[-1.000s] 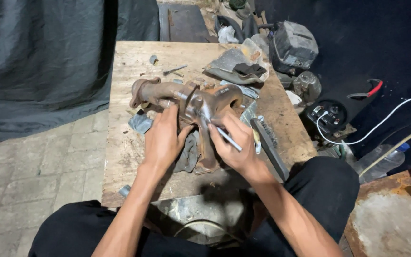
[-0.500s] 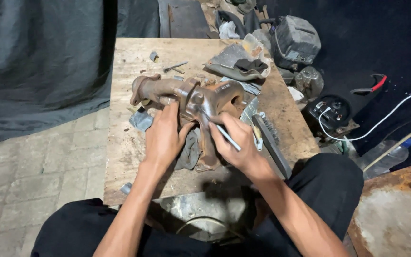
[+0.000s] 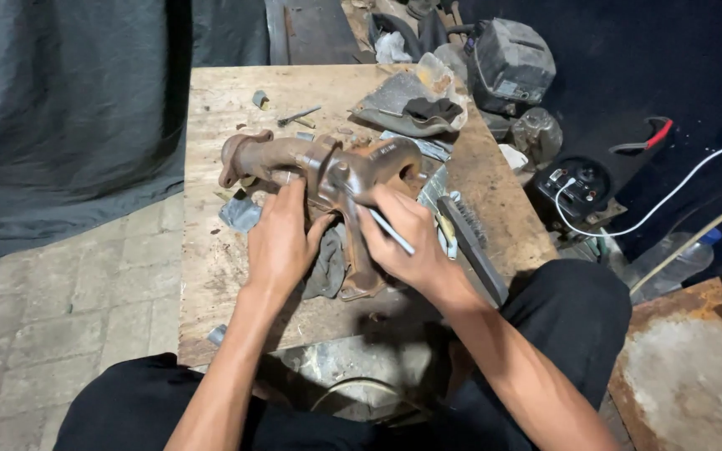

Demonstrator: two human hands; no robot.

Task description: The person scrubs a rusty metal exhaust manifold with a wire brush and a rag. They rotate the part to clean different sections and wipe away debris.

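Dead centre of the wooden table (image 3: 211,276) sits a rusty cast-iron manifold (image 3: 327,171), its flanged pipe end poking out toward nine o'clock. The left hand (image 3: 282,242) presses flat against the casting from six o'clock, fingers spread over the metal, which looks like bracing so the heavy piece can't rock. The right hand (image 3: 411,242) comes in from four o'clock, its grip closed around a slim silver tool (image 3: 390,231), pen-fashion, with the working end hidden under the fingers against the casting's middle body; that short hold would give fine control at the tip.

Under the manifold lies a grey rag (image 3: 325,267), probably there to cushion it and catch grit. Just beside the right wrist, at three o'clock, rests a wire brush (image 3: 470,238), close enough to grab. Up at twelve o'clock a crumpled dark cloth (image 3: 411,107) and small bolts (image 3: 298,115) are pushed clear of the work. Off the table at two o'clock, a white cable (image 3: 678,188) trails across the dark floor.
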